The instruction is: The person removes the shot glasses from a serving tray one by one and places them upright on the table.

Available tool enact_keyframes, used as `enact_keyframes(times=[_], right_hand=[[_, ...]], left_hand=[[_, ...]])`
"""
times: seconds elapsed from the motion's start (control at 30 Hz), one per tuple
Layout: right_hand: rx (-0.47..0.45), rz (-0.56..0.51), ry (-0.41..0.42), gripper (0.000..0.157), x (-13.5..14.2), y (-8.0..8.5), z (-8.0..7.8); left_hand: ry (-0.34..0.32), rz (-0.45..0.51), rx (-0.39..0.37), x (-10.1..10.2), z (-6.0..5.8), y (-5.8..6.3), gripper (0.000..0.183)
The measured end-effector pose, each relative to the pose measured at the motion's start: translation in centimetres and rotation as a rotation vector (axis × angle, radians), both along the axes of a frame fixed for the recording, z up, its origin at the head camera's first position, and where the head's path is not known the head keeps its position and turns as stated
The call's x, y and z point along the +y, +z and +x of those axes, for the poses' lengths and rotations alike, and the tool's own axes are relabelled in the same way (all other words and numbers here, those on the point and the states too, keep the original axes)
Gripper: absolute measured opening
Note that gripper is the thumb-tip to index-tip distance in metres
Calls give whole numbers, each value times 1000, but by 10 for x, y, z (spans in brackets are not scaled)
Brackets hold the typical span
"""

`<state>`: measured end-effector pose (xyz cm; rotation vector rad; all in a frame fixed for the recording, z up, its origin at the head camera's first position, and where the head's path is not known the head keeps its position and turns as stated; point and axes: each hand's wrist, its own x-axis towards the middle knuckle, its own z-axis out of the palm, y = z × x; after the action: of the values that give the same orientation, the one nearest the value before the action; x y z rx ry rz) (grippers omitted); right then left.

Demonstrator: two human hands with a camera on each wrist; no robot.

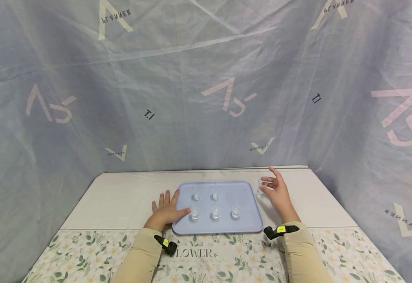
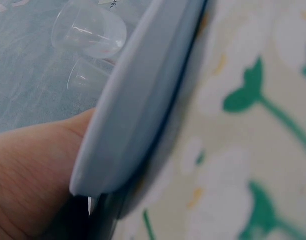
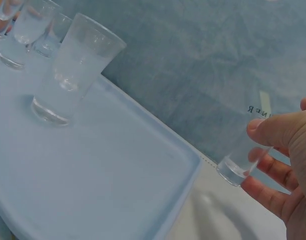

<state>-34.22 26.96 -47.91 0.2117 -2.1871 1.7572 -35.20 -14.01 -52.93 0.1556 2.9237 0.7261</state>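
Observation:
My right hand (image 1: pixel 279 195) pinches a clear shot glass (image 1: pixel 261 186) between thumb and fingers, just beyond the right edge of a pale blue tray (image 1: pixel 246 196). In the right wrist view that glass (image 3: pixel 235 165) is tilted, and its base appears raised off the table. Several more shot glasses stand upright on the tray: two at the back and three in front, including the front-right glass (image 1: pixel 235 212). Fingers spread, my left hand (image 1: pixel 165 213) rests at the tray's left edge. Its thumb reaches over the rim beside the front-left glass (image 1: pixel 195 214); contact with it cannot be told.
Under the tray is a table with a white cloth (image 1: pixel 128 200) at the back and a floral cloth (image 1: pixel 223 259) with lettering in front. Grey printed fabric (image 1: pixel 177 129) hangs behind and on both sides. Each wrist wears a black strap.

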Motion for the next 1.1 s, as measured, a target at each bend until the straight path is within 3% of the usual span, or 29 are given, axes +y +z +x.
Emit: enact_keyframes(times=[0.4,0.8,1.1], right_hand=[[-46,38,-29,79,-1,-4,2],[-78,47,-29,79,0,-6,2],[-81,35,-24,84,15,-42,-23]], left_hand=[[2,-12,-6,1,2,8,103],[-3,-11,-1,-2,-8,-9,107],[1,-10,-4,2,2,8,103]])
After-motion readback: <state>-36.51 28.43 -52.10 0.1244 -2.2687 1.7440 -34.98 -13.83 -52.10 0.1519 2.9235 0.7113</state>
